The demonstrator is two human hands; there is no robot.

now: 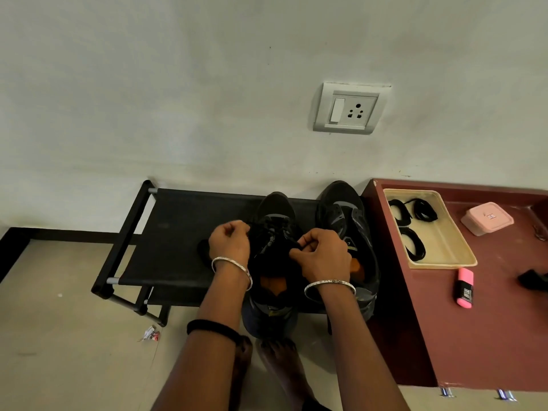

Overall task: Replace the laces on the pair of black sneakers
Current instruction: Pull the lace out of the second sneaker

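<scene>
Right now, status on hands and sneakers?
Left hand, right hand pinching lace on one sneaker. Second sneaker beside it. Spare laces in tray. Nothing blocking.

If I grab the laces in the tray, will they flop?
Probably floppy: the laces lie in loose coils in the tray, so they'd likely dangle and unwind. They look thin, so probably light.

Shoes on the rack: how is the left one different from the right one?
The left shoe has the left hand and right hand working at its lace; nobody holds the right shoe. The right shoe's toe reaches nearer the wall than the left shoe's. Both are black with orange insides, on the rack.
</scene>
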